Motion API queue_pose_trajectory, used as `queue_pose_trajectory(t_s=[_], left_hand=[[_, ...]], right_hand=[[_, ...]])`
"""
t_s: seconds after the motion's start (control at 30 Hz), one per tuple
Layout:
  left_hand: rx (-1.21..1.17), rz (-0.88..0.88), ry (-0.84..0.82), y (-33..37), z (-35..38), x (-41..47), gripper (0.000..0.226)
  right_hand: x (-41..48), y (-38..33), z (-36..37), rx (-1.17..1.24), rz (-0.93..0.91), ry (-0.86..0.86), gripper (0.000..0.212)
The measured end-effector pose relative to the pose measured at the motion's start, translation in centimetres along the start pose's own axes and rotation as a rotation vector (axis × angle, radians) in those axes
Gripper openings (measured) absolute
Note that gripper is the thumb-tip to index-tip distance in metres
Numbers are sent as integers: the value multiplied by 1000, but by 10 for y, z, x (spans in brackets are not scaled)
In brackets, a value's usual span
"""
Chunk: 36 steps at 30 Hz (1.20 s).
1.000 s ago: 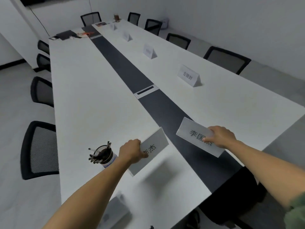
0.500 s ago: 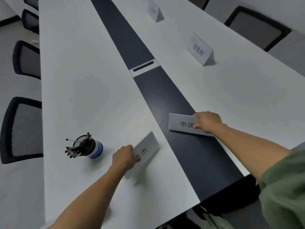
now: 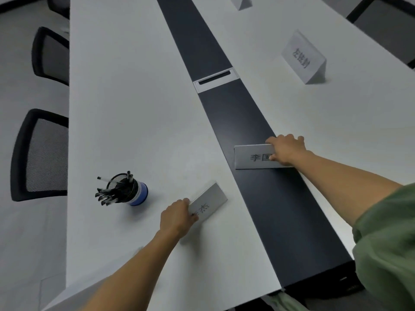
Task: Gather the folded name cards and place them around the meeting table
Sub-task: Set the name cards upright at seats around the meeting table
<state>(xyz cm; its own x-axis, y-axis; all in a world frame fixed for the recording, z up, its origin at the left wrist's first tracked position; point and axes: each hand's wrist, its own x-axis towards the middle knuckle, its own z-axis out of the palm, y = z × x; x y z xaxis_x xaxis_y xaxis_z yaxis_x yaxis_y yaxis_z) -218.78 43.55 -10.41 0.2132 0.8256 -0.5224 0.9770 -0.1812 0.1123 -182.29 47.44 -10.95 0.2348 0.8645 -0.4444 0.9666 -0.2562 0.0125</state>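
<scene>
While we lean over the near end of the long white meeting table (image 3: 134, 108), our left hand (image 3: 177, 217) grips one end of a folded white paper name card (image 3: 210, 203) printed with black characters, thumb on its printed face and fingers curled over its top fold. It sits tilted on the table's left half, just beside the dark grey centre strip (image 3: 247, 122). Our right hand (image 3: 286, 151), reaching out of a green sleeve (image 3: 386, 243), holds a second folded white name card (image 3: 251, 157) the same way, fingers hooked over the ridge and thumb covering its last character; this one stands upright across the strip. A third white tent card (image 3: 303, 58) stands alone farther up the right half, well apart from both hands, and the base of a fourth card (image 3: 241, 2) shows at the top edge. Left of our left hand is a black mesh pen holder with a blue base (image 3: 125, 189), full of dark pens. A white-framed cable hatch (image 3: 215, 78) interrupts the strip, and a black mesh office chair (image 3: 40, 153) lines the left side.
</scene>
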Motion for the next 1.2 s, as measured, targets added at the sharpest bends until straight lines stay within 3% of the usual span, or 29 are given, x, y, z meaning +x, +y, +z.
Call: queue_pose_trajectory(t_s=[0.27,0.4,0.5,0.6,0.7,0.77,0.83,0.93,1.2], left_hand=[[-16,21,-21,-5,1,-1,45],[-83,-27,-9,-18,-2,-11,77],[-289,-148,85,-32,-5,-28,82],[-655,-349,186,-43,-2,-46,72],[-1019,-584,159,-53,6,-58,57],[-1201,-626,123,-48,8,-59,38],[-1234,-593,140,-50,1,-62,15],[-1149,-491,177,-47,-18,-55,9],[-1001,-171,308,-46,-141,5,20]], right_hand=[[-10,-19,-10,-61,20,-4,89],[-33,-54,-25,-7,-79,182,75],[-53,-92,-30,173,-231,264,52],[-71,-127,-25,342,-316,59,48],[-80,-155,-15,406,-342,-170,54],[-80,-159,-9,469,-307,-218,50],[-79,-165,-9,483,-277,-196,44],[-74,-163,-22,532,-228,-152,35],[-49,-159,-82,856,-10,54,20]])
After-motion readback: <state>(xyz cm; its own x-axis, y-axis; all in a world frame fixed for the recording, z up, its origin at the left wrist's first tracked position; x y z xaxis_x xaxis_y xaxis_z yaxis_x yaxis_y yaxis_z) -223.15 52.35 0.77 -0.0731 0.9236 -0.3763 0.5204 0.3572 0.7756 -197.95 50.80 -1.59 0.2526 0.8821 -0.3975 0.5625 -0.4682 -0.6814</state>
